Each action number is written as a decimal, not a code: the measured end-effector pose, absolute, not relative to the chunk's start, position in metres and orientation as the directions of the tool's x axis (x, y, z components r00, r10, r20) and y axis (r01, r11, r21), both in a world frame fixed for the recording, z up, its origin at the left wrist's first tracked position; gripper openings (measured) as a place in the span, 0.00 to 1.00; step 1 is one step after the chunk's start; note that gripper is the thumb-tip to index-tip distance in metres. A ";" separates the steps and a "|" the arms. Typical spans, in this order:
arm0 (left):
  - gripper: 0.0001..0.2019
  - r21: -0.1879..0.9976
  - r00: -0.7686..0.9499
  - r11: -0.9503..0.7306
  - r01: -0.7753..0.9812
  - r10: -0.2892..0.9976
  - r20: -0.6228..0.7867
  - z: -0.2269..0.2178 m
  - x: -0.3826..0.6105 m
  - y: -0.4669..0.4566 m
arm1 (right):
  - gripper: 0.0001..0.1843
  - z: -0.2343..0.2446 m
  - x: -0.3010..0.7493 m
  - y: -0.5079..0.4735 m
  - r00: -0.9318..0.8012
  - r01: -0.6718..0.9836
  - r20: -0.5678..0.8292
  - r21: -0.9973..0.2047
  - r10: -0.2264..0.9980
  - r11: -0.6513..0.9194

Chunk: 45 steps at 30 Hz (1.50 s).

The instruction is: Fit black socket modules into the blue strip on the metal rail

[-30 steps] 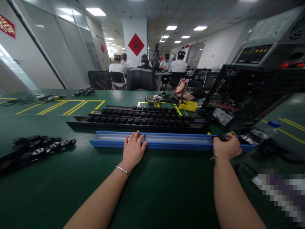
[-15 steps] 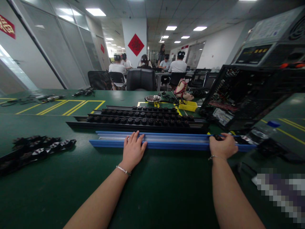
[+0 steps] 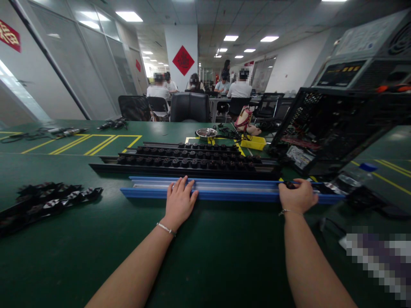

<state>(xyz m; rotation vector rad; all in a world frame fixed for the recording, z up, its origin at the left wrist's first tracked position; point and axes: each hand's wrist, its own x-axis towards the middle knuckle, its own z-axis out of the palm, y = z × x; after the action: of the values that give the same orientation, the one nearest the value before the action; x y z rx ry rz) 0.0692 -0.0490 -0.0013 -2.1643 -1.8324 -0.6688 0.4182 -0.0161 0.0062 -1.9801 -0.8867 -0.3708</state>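
A long blue channel rail (image 3: 237,190) lies crosswise on the green table in front of me. My left hand (image 3: 181,196) rests across its left half, fingers stretched out over the channel and thumb apart. Toward the rail's right end, my right hand (image 3: 297,196) is closed around a small black part (image 3: 290,185), mostly hidden by the fingers, at the channel. Just behind the blue rail are several black rails (image 3: 192,171), some carrying rows of black wheel-like parts (image 3: 184,162).
Black strips of wheel-like parts (image 3: 64,199) lie at the left. Behind the rails are a metal bowl (image 3: 206,134) and a yellow tray (image 3: 253,142). An opened computer case (image 3: 314,128) and a clear bottle (image 3: 349,177) stand at the right. People sit farther back.
My right hand has slid slightly left along the blue rail with the black part. My left hand keeps its place. A standing person in the background has moved right.
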 end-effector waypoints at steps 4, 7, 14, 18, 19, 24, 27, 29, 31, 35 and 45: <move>0.22 0.121 0.115 -0.197 0.973 0.868 0.484 -0.002 0.069 -0.049 | 0.17 0.004 0.419 -0.015 0.681 0.726 0.579 -0.615 0.448 -0.309; 0.22 0.118 0.115 -0.197 0.973 0.864 0.490 -0.001 0.069 -0.049 | 0.17 0.003 0.419 -0.014 0.671 0.735 0.592 -0.611 0.446 -0.294; 0.23 0.104 0.123 -0.197 0.975 0.865 0.486 -0.001 0.069 -0.049 | 0.15 0.003 0.417 -0.014 0.647 0.756 0.620 -0.600 0.444 -0.263; 0.23 0.093 0.125 -0.194 0.977 0.865 0.486 -0.001 0.069 -0.049 | 0.15 0.004 0.416 -0.014 0.634 0.766 0.626 -0.591 0.454 -0.254; 0.23 0.089 0.128 -0.194 0.977 0.865 0.486 -0.001 0.069 -0.049 | 0.15 0.004 0.416 -0.015 0.631 0.768 0.629 -0.588 0.455 -0.252; 0.23 0.064 0.135 -0.189 0.980 0.864 0.485 -0.001 0.069 -0.049 | 0.15 0.003 0.416 -0.015 0.619 0.776 0.635 -0.584 0.461 -0.238; 0.24 0.049 0.143 -0.190 0.981 0.861 0.487 -0.001 0.069 -0.049 | 0.15 0.001 0.417 -0.014 0.600 0.791 0.646 -0.566 0.471 -0.232; 0.24 0.042 0.148 -0.192 0.980 0.860 0.489 -0.001 0.069 -0.049 | 0.15 0.000 0.418 -0.013 0.581 0.806 0.659 -0.548 0.478 -0.224; 0.24 0.038 0.151 -0.194 0.980 0.859 0.490 -0.001 0.069 -0.050 | 0.15 -0.001 0.417 -0.013 0.564 0.818 0.668 -0.531 0.486 -0.220; 0.23 0.037 0.157 -0.201 0.979 0.855 0.494 0.000 0.069 -0.050 | 0.16 -0.002 0.415 -0.013 0.548 0.830 0.673 -0.514 0.497 -0.219; 0.23 0.033 0.162 -0.205 0.978 0.850 0.501 -0.002 0.068 -0.049 | 0.15 -0.003 0.412 -0.012 0.509 0.854 0.696 -0.480 0.507 -0.199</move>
<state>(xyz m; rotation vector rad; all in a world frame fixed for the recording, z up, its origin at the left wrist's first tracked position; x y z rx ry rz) 0.0683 -0.0491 -0.0016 -2.1450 -1.7574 -0.6071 0.4120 -0.0117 -0.0026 -1.8588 -1.1286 -0.4896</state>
